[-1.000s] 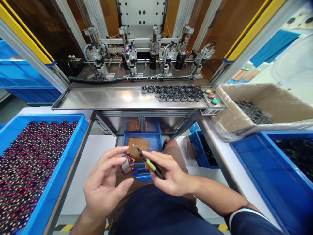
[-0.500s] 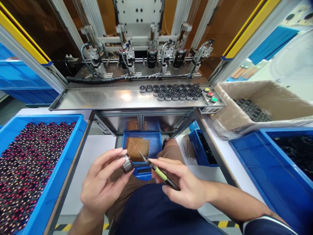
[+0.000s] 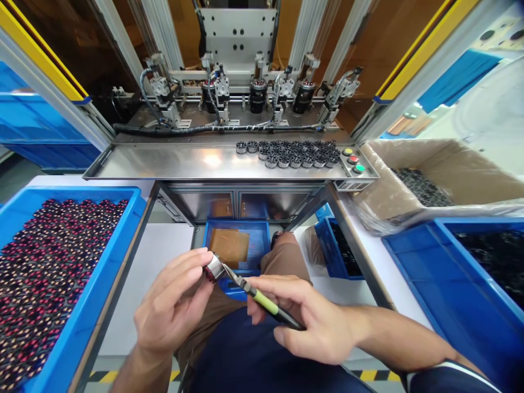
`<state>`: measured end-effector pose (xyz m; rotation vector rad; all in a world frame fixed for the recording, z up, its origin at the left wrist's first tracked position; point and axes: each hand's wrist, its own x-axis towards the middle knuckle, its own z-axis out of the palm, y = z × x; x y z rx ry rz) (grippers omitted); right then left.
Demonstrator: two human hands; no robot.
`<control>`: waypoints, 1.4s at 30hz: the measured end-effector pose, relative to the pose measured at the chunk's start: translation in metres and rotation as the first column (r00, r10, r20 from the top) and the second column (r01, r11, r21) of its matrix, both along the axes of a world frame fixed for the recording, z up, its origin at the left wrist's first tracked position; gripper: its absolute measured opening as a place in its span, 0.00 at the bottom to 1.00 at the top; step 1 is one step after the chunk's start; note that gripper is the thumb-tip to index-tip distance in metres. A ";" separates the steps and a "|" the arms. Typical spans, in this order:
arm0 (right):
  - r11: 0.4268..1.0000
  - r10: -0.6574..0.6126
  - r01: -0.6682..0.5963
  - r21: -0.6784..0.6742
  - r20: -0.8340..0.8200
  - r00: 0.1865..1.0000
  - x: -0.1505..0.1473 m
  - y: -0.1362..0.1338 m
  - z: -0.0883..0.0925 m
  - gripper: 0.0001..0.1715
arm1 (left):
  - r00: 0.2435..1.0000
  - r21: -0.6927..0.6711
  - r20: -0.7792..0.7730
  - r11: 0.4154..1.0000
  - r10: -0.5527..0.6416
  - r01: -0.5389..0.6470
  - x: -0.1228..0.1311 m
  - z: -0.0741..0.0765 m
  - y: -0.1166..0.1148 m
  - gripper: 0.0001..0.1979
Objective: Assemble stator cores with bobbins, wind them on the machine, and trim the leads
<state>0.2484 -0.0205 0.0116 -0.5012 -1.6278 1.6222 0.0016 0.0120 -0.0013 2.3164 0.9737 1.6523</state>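
Note:
Between the thumb and fingers of my left hand [image 3: 172, 305] is a small ring-shaped metal part [image 3: 214, 267], silver on its side with dark and red bits at its lower edge. My right hand [image 3: 307, 316] is wrapped round pliers [image 3: 266, 302] with green and black handles. The plier tips point up and left and reach the right side of the metal part. Whether the jaws grip anything is too small to tell. Both hands are above my lap.
A blue tray [image 3: 135, 204] full of red and copper coil parts stands at the left. Ahead, a steel shelf [image 3: 172, 164] bears rows of dark ring parts beside buttons [image 3: 352, 159]. At the right are a lined carton [image 3: 470, 174] and a blue bin [image 3: 429, 262].
The metal part has turned in my left hand, its red side now facing down. The pliers have moved left and down, and their tips now meet the part.

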 end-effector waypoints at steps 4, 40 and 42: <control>1.000 -0.008 0.008 -0.016 -0.009 1.000 -0.002 0.001 -0.001 0.52 | 0.998 -0.038 0.044 0.999 -0.037 0.038 -0.002 -0.005 0.000 0.42; 0.938 -0.247 0.259 -0.230 0.080 0.966 0.014 -0.004 -0.027 0.34 | 0.677 -0.556 0.732 0.643 0.078 0.527 0.002 -0.027 0.006 0.32; 0.935 -0.246 0.260 -0.241 0.087 0.965 0.014 -0.004 -0.028 0.35 | 0.669 -0.570 0.738 0.614 0.089 0.546 0.001 -0.031 0.005 0.31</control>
